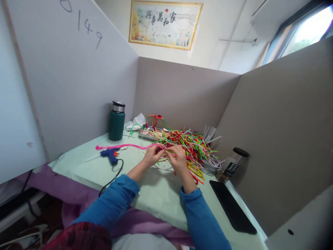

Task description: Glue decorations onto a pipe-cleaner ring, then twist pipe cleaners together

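A long pink pipe cleaner point(130, 145) stretches leftward from my fingers, over a blue glue gun point(111, 155) lying on the table. My left hand point(152, 155) pinches the pink pipe cleaner near its right part. Close beside it, my right hand point(178, 158) has thumb and fingers pressed together on the same strand, and the two sets of fingertips nearly meet. Behind and to the right of my hands spreads a big heap of colourful pipe cleaners point(192, 142).
A green bottle point(117, 121) stands at the back left. Near the back are a metal tray point(147, 134) and white tissue point(137, 121). On the right are a clear jar point(232, 166) and a black flat object point(232, 207). Grey partitions point(182, 93) surround the table point(161, 198).
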`<state>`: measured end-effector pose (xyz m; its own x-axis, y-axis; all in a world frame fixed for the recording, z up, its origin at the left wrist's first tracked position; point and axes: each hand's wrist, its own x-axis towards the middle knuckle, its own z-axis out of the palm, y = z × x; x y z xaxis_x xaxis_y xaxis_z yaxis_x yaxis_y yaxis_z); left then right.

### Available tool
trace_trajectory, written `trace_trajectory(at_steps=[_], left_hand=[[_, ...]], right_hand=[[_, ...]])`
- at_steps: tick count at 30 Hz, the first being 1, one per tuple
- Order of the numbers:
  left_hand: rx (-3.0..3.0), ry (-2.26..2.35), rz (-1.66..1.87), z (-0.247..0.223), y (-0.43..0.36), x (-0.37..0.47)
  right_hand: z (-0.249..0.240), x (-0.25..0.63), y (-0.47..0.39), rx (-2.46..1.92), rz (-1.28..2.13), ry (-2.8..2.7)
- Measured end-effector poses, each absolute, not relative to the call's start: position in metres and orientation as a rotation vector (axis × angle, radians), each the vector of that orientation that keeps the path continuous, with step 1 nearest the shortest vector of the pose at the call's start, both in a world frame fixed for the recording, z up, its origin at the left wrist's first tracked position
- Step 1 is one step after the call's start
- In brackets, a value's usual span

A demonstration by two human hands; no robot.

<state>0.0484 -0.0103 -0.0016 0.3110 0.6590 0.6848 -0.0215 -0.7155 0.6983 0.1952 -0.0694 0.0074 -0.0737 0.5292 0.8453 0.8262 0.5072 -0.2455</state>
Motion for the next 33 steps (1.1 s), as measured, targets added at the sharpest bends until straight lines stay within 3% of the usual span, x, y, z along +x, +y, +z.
trace_trajectory(at_steps=[16,33], left_hand=[[2.089,0.45,1.408,0.006,-0.024,0.041],[1.725,0.446,1.305,0.001,-0.013,0.049]], right_hand=[[0.024,0.204,-0.074,-1.009,0.492,-1.768],[0.02,0.202,-0.071,-0.865,0.008,-1.886]])
